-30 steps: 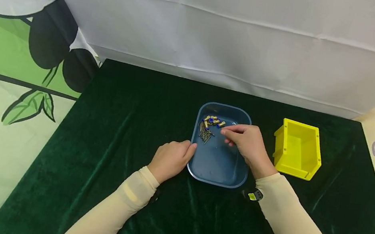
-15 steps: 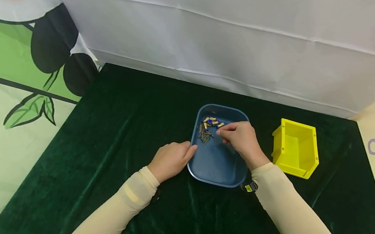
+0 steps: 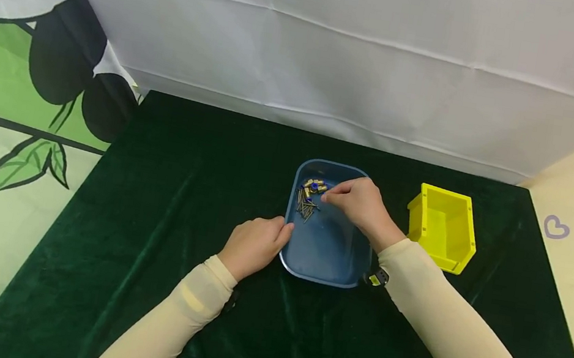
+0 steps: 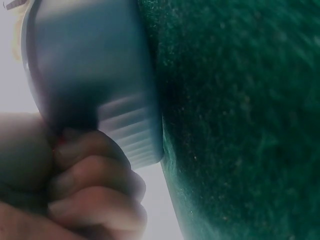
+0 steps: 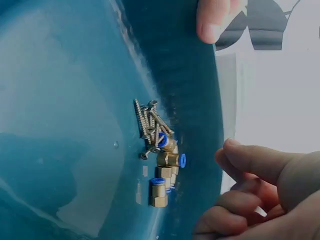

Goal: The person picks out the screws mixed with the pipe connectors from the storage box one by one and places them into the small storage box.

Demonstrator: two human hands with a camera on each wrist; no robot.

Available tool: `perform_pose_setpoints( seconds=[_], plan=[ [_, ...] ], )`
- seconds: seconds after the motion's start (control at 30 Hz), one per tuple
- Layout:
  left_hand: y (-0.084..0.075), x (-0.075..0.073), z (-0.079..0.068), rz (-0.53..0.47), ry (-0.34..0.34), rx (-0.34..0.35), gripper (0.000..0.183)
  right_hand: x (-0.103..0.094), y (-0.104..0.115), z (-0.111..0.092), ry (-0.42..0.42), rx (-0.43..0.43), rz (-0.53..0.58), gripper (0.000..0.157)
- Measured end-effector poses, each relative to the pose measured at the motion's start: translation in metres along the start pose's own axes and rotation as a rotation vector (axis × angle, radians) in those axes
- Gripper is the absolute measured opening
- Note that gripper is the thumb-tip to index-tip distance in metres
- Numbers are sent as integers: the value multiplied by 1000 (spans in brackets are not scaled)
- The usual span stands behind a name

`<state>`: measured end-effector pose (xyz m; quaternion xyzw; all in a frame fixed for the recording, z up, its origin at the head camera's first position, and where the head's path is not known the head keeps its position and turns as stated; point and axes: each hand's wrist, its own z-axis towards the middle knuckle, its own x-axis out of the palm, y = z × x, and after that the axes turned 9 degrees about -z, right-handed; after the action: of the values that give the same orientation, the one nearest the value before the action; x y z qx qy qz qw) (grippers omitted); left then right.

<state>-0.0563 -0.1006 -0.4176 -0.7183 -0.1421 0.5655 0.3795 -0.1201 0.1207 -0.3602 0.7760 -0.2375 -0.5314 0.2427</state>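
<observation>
A blue plastic tray [image 3: 323, 252] sits on the table, its left rim gripped by my left hand [image 3: 256, 245]. In the left wrist view, curled fingers [image 4: 97, 172] press the tray's outer wall [image 4: 95, 55]. Over the tray's right half hangs my right hand [image 3: 363, 206], thumb and fingers bent close to the brass push-in fittings [image 5: 169, 160] with blue collars. Nothing shows between the right thumb and fingers in the right wrist view. Several screws [image 5: 150, 120] lie in a loose heap beside the fittings, near the tray's left wall.
To the right of the tray stands a yellow storage bin [image 3: 438, 226], close to the right forearm. Dark green velvet cloth [image 3: 201, 154] covers the table. A white cloth backdrop [image 3: 261, 51] rises behind the table's far edge.
My right hand has shifted a little left over the tray, closer to the fittings. The left hand keeps its place on the rim. The head view has shifted slightly.
</observation>
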Motion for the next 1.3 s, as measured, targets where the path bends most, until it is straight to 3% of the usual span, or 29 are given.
perform_pose_setpoints(
  seconds=[0.2,0.5,0.87,1.13,1.3],
  plan=[
    [0,-1,-2,11,-5,21,38,9,2,13,22,22,-4,19],
    [1,2,-5,20,-22,-3,37,19,3,31,73,-13,-168,15],
    [-2,6,-1,34,1,-11,37,30,-9,39,62,-64,-292,9],
    [-3,11,2,17,6,2,38,29,-15,38,57,-61,-298,9],
    [1,11,2,25,-30,13,37,22,-9,33,29,-84,-268,10]
  ],
)
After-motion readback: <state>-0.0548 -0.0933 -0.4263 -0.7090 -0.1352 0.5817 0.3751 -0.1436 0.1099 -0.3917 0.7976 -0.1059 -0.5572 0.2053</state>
